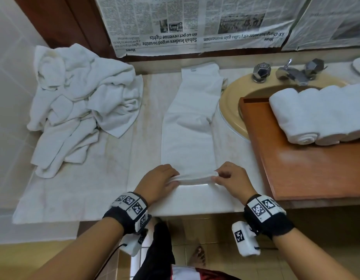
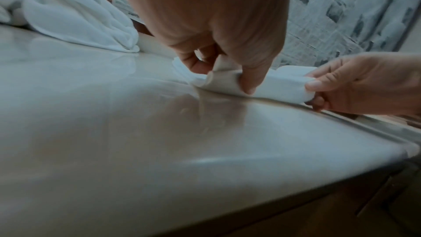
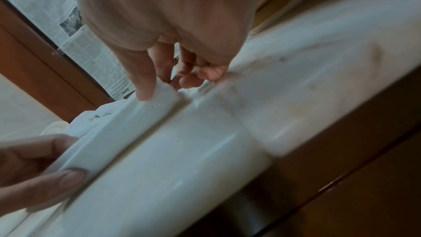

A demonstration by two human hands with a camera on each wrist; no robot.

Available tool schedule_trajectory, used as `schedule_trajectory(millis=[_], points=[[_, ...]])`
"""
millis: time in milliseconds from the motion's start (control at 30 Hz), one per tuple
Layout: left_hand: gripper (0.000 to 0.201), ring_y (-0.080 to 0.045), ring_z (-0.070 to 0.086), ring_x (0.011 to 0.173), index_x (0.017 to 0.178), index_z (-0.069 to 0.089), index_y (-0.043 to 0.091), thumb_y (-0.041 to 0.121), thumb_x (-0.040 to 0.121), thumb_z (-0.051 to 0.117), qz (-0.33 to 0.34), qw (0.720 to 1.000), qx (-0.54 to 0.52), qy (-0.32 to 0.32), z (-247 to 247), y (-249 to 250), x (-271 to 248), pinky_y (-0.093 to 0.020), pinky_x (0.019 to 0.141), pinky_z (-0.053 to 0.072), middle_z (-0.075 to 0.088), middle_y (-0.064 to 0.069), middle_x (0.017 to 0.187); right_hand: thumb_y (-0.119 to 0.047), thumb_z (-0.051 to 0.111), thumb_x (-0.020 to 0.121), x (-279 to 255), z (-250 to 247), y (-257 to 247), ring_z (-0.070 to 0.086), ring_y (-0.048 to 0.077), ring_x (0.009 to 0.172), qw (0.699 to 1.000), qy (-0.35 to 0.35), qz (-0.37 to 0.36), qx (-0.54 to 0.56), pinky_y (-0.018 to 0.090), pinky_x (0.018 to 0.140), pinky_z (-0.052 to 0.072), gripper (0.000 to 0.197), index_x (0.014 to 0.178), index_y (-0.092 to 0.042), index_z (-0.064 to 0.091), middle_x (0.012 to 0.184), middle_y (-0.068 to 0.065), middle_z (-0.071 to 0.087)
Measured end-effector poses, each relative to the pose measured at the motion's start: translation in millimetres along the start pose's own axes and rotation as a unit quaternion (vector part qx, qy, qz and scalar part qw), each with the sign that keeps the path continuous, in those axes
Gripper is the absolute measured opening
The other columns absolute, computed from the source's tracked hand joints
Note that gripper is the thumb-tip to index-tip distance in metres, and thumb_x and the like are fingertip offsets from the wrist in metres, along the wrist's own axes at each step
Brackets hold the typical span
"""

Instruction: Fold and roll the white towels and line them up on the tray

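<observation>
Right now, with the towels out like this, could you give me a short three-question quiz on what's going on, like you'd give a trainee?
1. True or false: both hands are pinching the near end of the folded towel on the counter.
2. Where do the rolled towels lie? A) in the sink B) on the wooden tray C) on the floor
3. Fill in: the pile of unfolded towels lies to the ____ of the folded towel.

Key:
1. True: the left hand and right hand each grip one corner of the first turn.
2. B
3. left
</observation>
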State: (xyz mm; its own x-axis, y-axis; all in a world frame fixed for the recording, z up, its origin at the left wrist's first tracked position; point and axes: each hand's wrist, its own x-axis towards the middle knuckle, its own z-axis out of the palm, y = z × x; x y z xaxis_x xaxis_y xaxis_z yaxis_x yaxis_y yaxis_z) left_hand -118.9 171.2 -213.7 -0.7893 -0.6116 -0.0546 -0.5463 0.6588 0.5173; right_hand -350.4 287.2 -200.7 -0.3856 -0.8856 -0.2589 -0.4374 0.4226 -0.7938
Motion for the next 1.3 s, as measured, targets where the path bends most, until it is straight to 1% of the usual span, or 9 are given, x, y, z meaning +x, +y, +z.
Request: schedule_trajectory(millis=[133, 333, 467, 567, 800, 900, 1000, 1167, 1300], points=[[0.017, -0.002, 0.057, 0.086, 0.098, 0.066, 0.027, 0.039, 0.087, 0.061, -0.093, 0.991, -0.081, 0.042, -7.2, -0.2, -11.1, -0.017, 0.079, 0.042, 0.062, 0.02, 0.091, -0.014, 0.076, 0.08, -4.4, -0.8, -1.3, 0.057, 0.01, 0.076, 1.0, -0.008, 0.02, -0.005, 0.007, 0.061, 0.04, 0.007, 0.084, -0.014, 0.07, 0.087, 0.003, 0.066], [0.009, 0.0, 0.057, 0.084, 0.092, 0.065, 0.029, 0.022, 0.086, 0.068, -0.16, 0.97, -0.167, 0.078, -5.6, 4.3, -13.5, -0.009, 0.074, 0.039, 0.064, 0.013, 0.091, -0.011, 0.075, 0.08, -1.8, 0.7, -16.5, 0.058, 0.021, 0.082, 0.995, 0.009, 0.099, -0.005, 0.024, 0.067, 0.043, 0.013, 0.08, 0.001, 0.07, 0.086, 0.009, 0.063], [0.009, -0.001, 0.053, 0.082, 0.093, 0.063, 0.029, 0.023, 0.088, 0.067, -0.164, 0.971, -0.153, 0.086, -3.2, 5.8, -9.5, -0.013, 0.074, 0.039, 0.06, 0.007, 0.092, -0.009, 0.071, 0.078, 4.8, 4.4, -25.4, 0.044, 0.02, 0.052, 0.984, 0.006, 0.173, -0.049, 0.028, 0.049, 0.034, 0.039, 0.048, -0.005, 0.046, 0.052, 0.006, 0.045], [0.007, -0.003, 0.051, 0.081, 0.092, 0.061, 0.027, 0.025, 0.088, 0.066, -0.158, 0.975, -0.132, 0.088, -1.6, 4.3, -8.2, -0.022, 0.075, 0.041, 0.055, 0.007, 0.089, -0.012, 0.068, 0.074, 9.2, 8.4, -27.6, 0.046, 0.02, 0.054, 0.978, 0.021, 0.2, -0.056, 0.025, 0.051, 0.032, 0.028, 0.057, -0.006, 0.047, 0.058, 0.005, 0.048], [0.01, -0.006, 0.051, 0.081, 0.095, 0.071, 0.016, 0.022, 0.089, 0.066, -0.125, 0.983, -0.085, 0.103, 10.3, -4.6, -7.8, -0.02, 0.078, 0.038, 0.049, 0.006, 0.097, -0.014, 0.059, 0.077, 6.3, 15.3, -36.4, 0.048, 0.018, 0.06, 0.973, 0.023, 0.212, -0.087, 0.023, 0.053, 0.033, 0.01, 0.077, -0.007, 0.051, 0.075, 0.005, 0.053], [0.009, -0.016, 0.054, 0.09, 0.092, 0.073, 0.01, 0.017, 0.087, 0.069, -0.07, 0.989, -0.026, 0.131, 12.0, -6.5, -12.3, -0.028, 0.081, 0.045, 0.053, 0.001, 0.1, -0.01, 0.056, 0.078, 0.3, 19.6, -36.8, 0.05, 0.022, 0.084, 0.98, 0.033, 0.157, -0.12, 0.03, 0.065, 0.041, 0.02, 0.097, -0.012, 0.047, 0.093, 0.005, 0.051], [0.009, -0.024, 0.059, 0.081, 0.086, 0.074, 0.01, 0.006, 0.079, 0.076, 0.003, 0.988, 0.026, 0.153, 10.7, -7.2, -17.1, -0.033, 0.069, 0.052, 0.062, -0.004, 0.092, 0.005, 0.054, 0.074, -7.3, 28.1, -29.9, 0.037, 0.022, 0.099, 0.98, 0.063, 0.02, -0.187, 0.03, 0.083, 0.041, 0.024, 0.092, -0.012, 0.051, 0.1, 0.004, 0.041], [0.009, -0.022, 0.06, 0.082, 0.083, 0.075, 0.012, 0.014, 0.081, 0.066, 0.045, 0.988, 0.057, 0.133, 7.5, -6.0, -22.9, -0.031, 0.062, 0.054, 0.066, -0.002, 0.091, 0.025, 0.066, 0.043, -11.7, 38.4, -9.4, 0.052, 0.03, 0.073, 0.948, 0.065, -0.167, -0.263, 0.03, 0.059, 0.038, 0.037, 0.065, -0.005, 0.061, 0.075, 0.006, 0.054], [0.03, -0.021, 0.062, 0.089, 0.088, 0.075, 0.013, 0.036, 0.081, 0.057, 0.051, 0.992, 0.041, 0.104, 7.4, -7.7, -27.4, -0.03, 0.074, 0.051, 0.067, -0.001, 0.101, 0.01, 0.074, 0.053, -14.9, 33.3, -7.9, 0.055, 0.028, 0.072, 0.932, 0.05, -0.212, -0.291, 0.035, 0.058, 0.047, 0.027, 0.069, -0.007, 0.062, 0.074, 0.005, 0.057]])
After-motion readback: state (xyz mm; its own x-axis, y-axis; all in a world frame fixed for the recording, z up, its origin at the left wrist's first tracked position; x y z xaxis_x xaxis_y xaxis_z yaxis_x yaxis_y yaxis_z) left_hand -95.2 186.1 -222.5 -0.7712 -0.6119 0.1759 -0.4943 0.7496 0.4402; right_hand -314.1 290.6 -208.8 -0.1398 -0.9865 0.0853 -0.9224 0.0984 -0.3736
